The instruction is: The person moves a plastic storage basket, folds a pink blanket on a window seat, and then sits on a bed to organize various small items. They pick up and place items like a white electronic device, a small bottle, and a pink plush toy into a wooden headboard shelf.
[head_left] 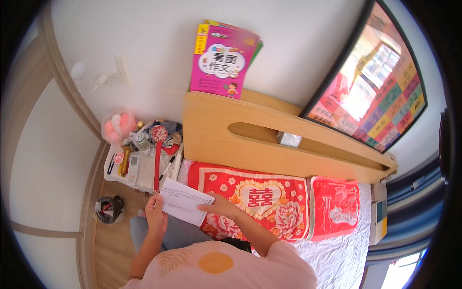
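Handwritten paper sheet above lap, near side of white bedside cabinet, left of red floral pillow towel. Left hand pinches left edge; right hand grips right edge, thumb on top. Step: apparently reading. Next move calls for steady two-edge hold.

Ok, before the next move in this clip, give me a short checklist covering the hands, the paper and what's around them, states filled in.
1. Left hand gripping the white paper at its left edge: ok.
2. Right hand gripping its right side: ok.
3. Written side facing up: ok, lines of writing show.
4. Single sheet rather than several: cannot tell.
5. Pen in hand: not ok, it lies on the white bedside stand.
6. Purple book upright on the headboard: ok.
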Action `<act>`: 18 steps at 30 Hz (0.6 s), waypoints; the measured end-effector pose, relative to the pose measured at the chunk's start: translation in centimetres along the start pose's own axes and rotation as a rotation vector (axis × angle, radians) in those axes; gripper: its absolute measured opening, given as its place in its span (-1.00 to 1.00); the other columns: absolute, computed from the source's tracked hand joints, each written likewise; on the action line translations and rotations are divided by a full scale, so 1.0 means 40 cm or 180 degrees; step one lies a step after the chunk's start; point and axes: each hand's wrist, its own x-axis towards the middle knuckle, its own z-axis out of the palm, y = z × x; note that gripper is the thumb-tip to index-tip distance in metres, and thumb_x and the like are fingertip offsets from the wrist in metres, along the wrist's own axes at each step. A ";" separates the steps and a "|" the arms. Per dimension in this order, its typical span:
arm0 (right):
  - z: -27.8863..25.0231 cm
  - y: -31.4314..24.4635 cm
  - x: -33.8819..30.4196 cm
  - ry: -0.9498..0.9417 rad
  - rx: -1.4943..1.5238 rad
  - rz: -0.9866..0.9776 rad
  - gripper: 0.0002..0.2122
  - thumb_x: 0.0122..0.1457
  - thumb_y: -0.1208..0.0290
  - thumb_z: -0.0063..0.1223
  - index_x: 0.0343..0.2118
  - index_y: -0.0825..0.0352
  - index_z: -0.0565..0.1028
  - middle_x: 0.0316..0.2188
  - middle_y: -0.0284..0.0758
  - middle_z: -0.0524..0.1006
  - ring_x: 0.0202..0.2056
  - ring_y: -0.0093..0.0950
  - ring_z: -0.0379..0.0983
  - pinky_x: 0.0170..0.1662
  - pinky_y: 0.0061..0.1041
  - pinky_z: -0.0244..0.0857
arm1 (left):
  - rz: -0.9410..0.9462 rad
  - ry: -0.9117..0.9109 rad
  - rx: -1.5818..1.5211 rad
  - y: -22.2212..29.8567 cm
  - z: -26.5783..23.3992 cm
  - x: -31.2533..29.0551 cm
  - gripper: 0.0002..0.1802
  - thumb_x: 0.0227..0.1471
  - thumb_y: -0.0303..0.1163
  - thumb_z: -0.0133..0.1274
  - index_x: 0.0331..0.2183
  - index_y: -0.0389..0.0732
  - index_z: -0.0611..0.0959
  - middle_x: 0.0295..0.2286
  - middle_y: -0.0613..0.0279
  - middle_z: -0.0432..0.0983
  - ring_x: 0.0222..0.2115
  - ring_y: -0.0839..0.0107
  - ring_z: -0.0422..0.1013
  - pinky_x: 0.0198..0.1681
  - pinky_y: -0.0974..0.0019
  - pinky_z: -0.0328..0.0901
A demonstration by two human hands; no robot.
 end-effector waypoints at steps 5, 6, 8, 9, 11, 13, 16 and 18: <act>-0.030 0.018 -0.042 -0.0057 0.1405 0.0763 -0.75 -0.02 0.43 0.07 -0.23 0.31 0.43 -0.35 -0.39 0.46 -0.34 -0.67 0.34 -0.30 -0.70 0.24 | -0.0245 -0.0712 0.0617 0.008 0.027 -0.047 -0.73 0.05 -0.43 -0.16 -0.16 -0.31 0.38 -0.32 0.28 0.41 -0.37 0.56 0.35 -0.27 0.49 0.26; -0.044 0.030 -0.042 0.0117 0.1773 0.0690 -0.77 -0.02 0.45 0.07 -0.25 0.31 0.44 -0.38 -0.40 0.47 -0.37 -0.70 0.35 -0.33 -0.72 0.23 | -0.0227 -0.0734 0.0932 0.007 0.029 -0.056 -0.72 0.05 -0.44 -0.16 -0.15 -0.30 0.37 -0.31 0.26 0.41 -0.36 0.54 0.35 -0.26 0.48 0.26; -0.098 0.048 -0.060 0.0256 0.0994 0.0092 -0.79 -0.03 0.46 0.07 -0.28 0.32 0.45 -0.41 -0.38 0.48 -0.39 -0.67 0.36 -0.31 -0.69 0.24 | -0.0171 -0.0781 0.1557 0.001 0.034 -0.069 -0.69 0.05 -0.46 -0.17 -0.12 -0.30 0.35 -0.28 0.22 0.40 -0.34 0.51 0.36 -0.24 0.46 0.26; -0.127 0.060 -0.069 0.0290 0.0606 -0.0183 -0.80 -0.03 0.47 0.07 -0.29 0.32 0.46 -0.42 -0.37 0.49 -0.40 -0.66 0.37 -0.30 -0.68 0.25 | 0.0038 -0.0855 0.1455 -0.003 0.028 -0.076 -0.70 0.05 -0.47 -0.17 -0.13 -0.30 0.35 -0.28 0.21 0.40 -0.34 0.49 0.36 -0.24 0.45 0.26; -0.244 0.040 -0.084 0.1271 -0.0266 -0.1253 -0.80 -0.03 0.57 0.00 -0.28 0.34 0.45 -0.46 -0.38 0.50 -0.41 -0.63 0.39 -0.28 -0.67 0.25 | 0.0477 -0.0987 0.1236 -0.005 0.018 -0.091 -0.70 0.04 -0.49 -0.17 -0.13 -0.30 0.35 -0.28 0.17 0.41 -0.34 0.46 0.37 -0.25 0.42 0.28; -0.425 0.051 -0.144 0.2019 0.0560 -0.1325 -0.89 -0.02 0.51 -0.03 -0.43 0.40 0.47 -0.48 -0.28 0.50 -0.38 -0.54 0.40 -0.24 -0.58 0.26 | 0.0210 -0.0969 0.1275 0.016 -0.025 -0.099 -0.73 0.04 -0.50 -0.18 -0.16 -0.30 0.36 -0.27 0.13 0.40 -0.34 0.42 0.38 -0.24 0.40 0.28; -0.689 0.050 -0.230 0.3333 0.0505 -0.1961 -0.91 -0.01 0.56 -0.15 -0.45 0.42 0.41 -0.51 -0.36 0.43 -0.40 -0.54 0.38 -0.25 -0.57 0.28 | -0.0129 -0.0757 0.1466 0.043 -0.118 -0.097 -0.78 0.04 -0.49 -0.18 -0.21 -0.30 0.39 -0.26 0.11 0.38 -0.33 0.41 0.37 -0.22 0.36 0.29; -0.827 0.073 -0.261 0.3913 0.0403 -0.2131 -0.89 -0.01 0.58 -0.17 -0.42 0.45 0.38 -0.47 -0.34 0.41 -0.40 -0.55 0.36 -0.26 -0.59 0.29 | -0.0239 -0.0524 0.1606 0.046 -0.183 -0.101 -0.80 0.04 -0.47 -0.17 -0.24 -0.29 0.40 -0.27 0.11 0.38 -0.34 0.41 0.37 -0.22 0.35 0.29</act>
